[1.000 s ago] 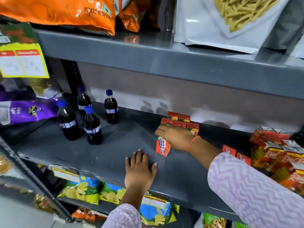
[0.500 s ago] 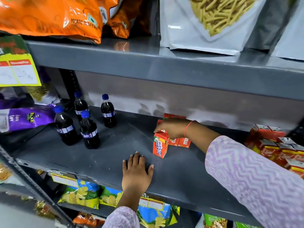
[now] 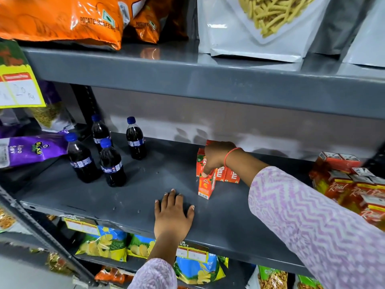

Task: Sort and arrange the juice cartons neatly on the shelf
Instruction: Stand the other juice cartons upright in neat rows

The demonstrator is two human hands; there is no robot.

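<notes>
At the far left of your grey metal shelf [image 3: 145,184], a glossy purple snack pouch [image 3: 31,149] lies on its side. Next stand four dark cola bottles [image 3: 112,165], round plastic with blue caps, all upright in a loose cluster. Your left hand [image 3: 174,215] rests palm down on the bare shelf near its front lip, fingers spread flat and gripping nothing.

Just right of and behind that hand stands the front juice carton [image 3: 205,184], a small orange cardboard box, upright with its long axis vertical and one corner edge turned toward you, its barcode low on the near face. Your right hand [image 3: 216,157] reaches down from above and behind it, fingertips [image 3: 205,174] touching its top; whether they pinch it or merely press cannot be told. Directly behind, touching it, a tight row of matching orange cartons [image 3: 227,174] stands upright with printed faces forward, partly covered by your wrist. Your sleeve [image 3: 312,222] is lilac fabric with a white zigzag.

At the far right, well apart from the row, red juice cartons [image 3: 350,184] lie heaped at mixed angles.
</notes>
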